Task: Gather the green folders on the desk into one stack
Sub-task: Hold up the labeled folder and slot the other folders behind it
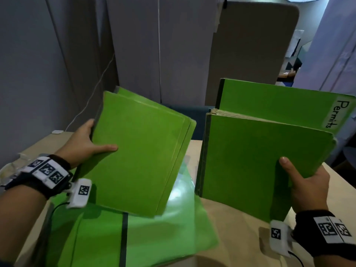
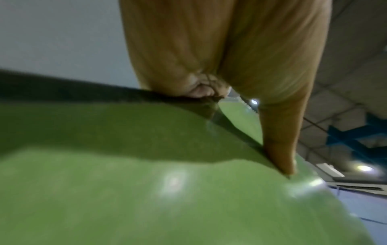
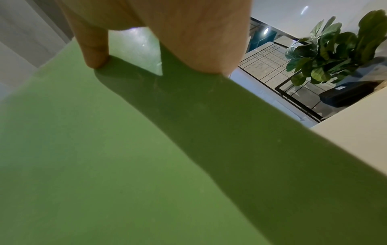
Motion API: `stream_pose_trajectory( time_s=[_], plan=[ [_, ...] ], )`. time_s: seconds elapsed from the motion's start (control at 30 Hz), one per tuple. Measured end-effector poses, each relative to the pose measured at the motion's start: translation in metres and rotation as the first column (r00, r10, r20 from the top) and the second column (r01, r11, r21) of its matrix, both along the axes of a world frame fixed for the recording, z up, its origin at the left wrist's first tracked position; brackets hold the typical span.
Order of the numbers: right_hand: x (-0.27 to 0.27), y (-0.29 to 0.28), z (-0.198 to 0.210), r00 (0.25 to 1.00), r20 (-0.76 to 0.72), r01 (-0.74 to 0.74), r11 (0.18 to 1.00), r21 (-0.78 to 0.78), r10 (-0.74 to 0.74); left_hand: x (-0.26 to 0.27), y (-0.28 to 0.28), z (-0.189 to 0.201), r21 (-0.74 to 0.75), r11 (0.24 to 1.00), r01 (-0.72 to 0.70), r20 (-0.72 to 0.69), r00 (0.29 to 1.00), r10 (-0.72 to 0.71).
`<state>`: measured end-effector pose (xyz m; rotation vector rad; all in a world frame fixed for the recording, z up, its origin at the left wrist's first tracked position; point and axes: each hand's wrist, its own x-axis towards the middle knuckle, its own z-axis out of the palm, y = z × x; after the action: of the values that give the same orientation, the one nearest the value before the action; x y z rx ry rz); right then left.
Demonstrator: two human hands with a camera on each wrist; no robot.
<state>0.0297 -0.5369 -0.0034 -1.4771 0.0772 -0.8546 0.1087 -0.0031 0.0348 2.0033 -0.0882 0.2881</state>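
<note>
My left hand grips a bundle of thin green folders by its left edge, thumb on top, and holds it tilted above the desk. My right hand grips a thicker green folder at its lower right corner, thumb on the cover; it is lifted upright. Behind it stands another green folder labelled "Permits". More green folders, one glossy, lie flat on the desk under the left bundle. The left wrist view shows the thumb pressing a green cover; the right wrist view shows the thumb on a green cover.
The light wooden desk shows bare at the right front. Grey partition panels stand behind it, with a white cable running down to a small white block at the back left.
</note>
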Motion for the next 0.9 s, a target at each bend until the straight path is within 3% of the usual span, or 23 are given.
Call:
stream_pose_trajectory(
  time_s=[0.17,0.33,0.53,0.9],
  plan=[
    [0.002,0.000,-0.003,1.000,0.005,-0.001,0.999,0.042,0.001,-0.012,-0.030,0.013,-0.164,0.977,0.135,0.142,0.984,-0.112],
    [0.011,-0.003,-0.006,0.999,0.024,0.044,0.999,0.028,-0.044,0.003,-0.064,-0.020,-0.302,0.928,0.218,0.194,0.967,-0.164],
    [0.017,-0.012,-0.012,0.998,-0.010,0.056,0.997,0.052,-0.056,0.012,-0.086,-0.053,-0.525,0.807,0.271,0.237,0.957,-0.168],
    [0.013,-0.008,-0.011,0.997,-0.036,0.065,0.998,0.018,-0.064,0.014,-0.044,-0.061,-0.617,0.771,0.157,0.206,0.978,-0.034]
  ],
)
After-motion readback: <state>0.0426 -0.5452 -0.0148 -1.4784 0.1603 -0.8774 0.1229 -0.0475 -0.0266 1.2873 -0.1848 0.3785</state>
